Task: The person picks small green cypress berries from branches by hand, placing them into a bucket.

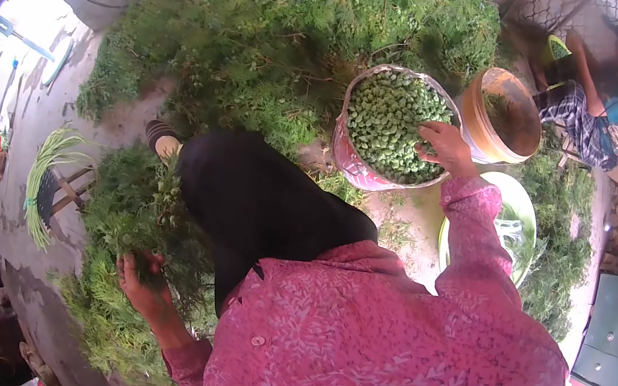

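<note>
My left hand [144, 283], at the lower left, has its fingers curled round a leafy green branch [151, 209] that lies across my left side and leg. Some of those fingers are hidden among the leaves. On the right, my right hand [446, 146] is over a pink bucket [344, 146], which is heaped with small green cones [392, 117]. Its fingers are apart and bent down at the right side of the heap, and I see nothing held between them.
Cut green branches [266, 51] are piled behind the bucket. An orange-rimmed tub [532, 118] and a pale green basin [527, 202] stand to the right. Another person [614, 103] sits at the upper right. Long green stalks [46, 186] rest on a small stool [68, 193] at left.
</note>
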`<state>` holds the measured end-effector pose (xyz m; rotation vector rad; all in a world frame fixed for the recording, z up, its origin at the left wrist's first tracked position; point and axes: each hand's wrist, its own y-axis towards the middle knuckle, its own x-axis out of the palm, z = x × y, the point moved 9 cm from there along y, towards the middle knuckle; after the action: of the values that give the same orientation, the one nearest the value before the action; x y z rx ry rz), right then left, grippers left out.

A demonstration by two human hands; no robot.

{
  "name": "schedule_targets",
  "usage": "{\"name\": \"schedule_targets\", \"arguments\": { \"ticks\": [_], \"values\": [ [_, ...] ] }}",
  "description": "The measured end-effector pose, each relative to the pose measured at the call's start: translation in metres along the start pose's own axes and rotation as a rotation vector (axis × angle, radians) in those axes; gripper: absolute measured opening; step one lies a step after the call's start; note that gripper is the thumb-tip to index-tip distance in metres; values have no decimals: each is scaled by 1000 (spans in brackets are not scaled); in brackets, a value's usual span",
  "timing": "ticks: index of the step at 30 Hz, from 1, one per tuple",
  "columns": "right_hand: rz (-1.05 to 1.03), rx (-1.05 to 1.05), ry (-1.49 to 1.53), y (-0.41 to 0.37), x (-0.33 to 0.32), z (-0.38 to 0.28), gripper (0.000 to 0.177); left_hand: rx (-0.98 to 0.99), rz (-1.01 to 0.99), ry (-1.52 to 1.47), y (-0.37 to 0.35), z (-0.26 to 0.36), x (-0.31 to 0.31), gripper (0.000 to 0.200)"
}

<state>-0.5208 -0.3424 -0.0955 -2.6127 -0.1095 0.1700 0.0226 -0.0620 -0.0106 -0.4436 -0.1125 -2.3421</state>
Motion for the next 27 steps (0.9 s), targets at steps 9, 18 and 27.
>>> {"name": "schedule_targets", "arguments": {
  "ticks": [9, 18, 27],
  "values": [
    [200, -218, -522, -6, -1, -44, 34, 3, 36, 55, -9, 15, 9, 12],
    [-414, -410, 238, -73, 204, -162, 14, -73, 169, 10, -15, 21, 11, 10],
    [-984, -623, -125, -219, 412, -141, 22, -35, 125, 31, -22, 26, 16, 6]
  ]
}}
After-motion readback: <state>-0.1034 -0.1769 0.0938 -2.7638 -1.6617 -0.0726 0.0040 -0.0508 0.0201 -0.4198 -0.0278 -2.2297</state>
